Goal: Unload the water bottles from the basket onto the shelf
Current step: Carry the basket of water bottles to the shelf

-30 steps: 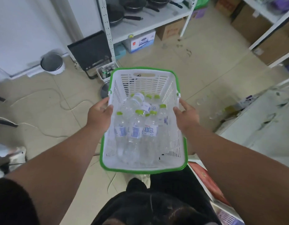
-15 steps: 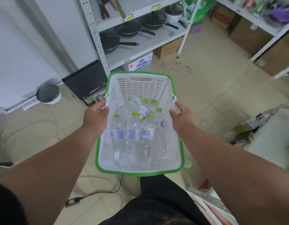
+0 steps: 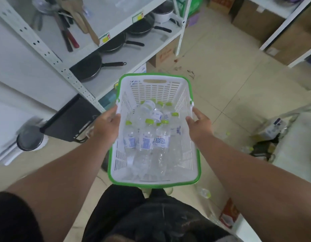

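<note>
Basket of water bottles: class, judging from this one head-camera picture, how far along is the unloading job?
Done: nothing unloaded that shows; the water bottles all lie in the white, green-rimmed basket. In hand: the left hand and right hand hold the basket by its sides, in front of the white shelf unit carrying frying pans. Left: every bottle must go onto a shelf.

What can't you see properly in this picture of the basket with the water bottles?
- How many water bottles: head view, they overlap in a pile in the basket.
- Fingertips of the left hand and right hand: head view, they curl around the basket's sides.
- Top of the shelf: cut off by the upper edge.
- Price tags on the shelf: too small to read.
</note>
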